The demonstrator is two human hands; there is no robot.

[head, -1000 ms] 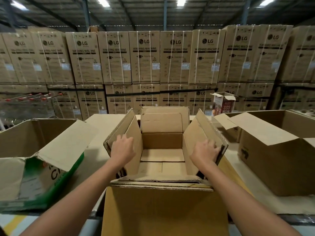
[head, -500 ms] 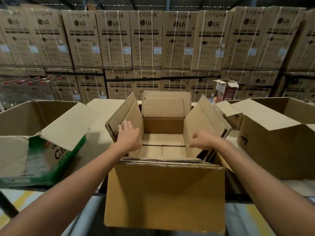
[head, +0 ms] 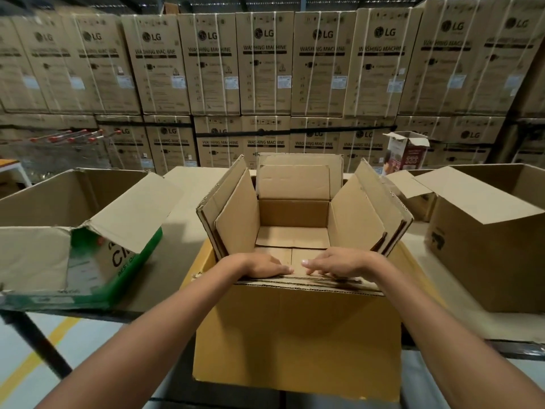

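An open brown cardboard box [head: 295, 329] stands on the table straight in front of me, its side and far flaps standing up and its inside bare. The near flap hangs down over the table's front edge. My left hand [head: 262, 265] and my right hand [head: 339, 262] lie side by side on the box's near top edge where that flap folds. Their fingers are fairly straight, point toward each other and press on the cardboard. Whether any fingers hook over the edge is hidden.
An open box with a green printed side [head: 88, 261] lies at the left. Another open brown box [head: 486, 261] stands at the right, with a small open carton [head: 407, 154] behind it. Stacked washing-machine cartons [head: 265, 69] fill the background. Floor with a yellow line [head: 35, 358] shows below.
Both hands left the side flaps and came inward and toward me onto the near edge of the box. The view tipped down.
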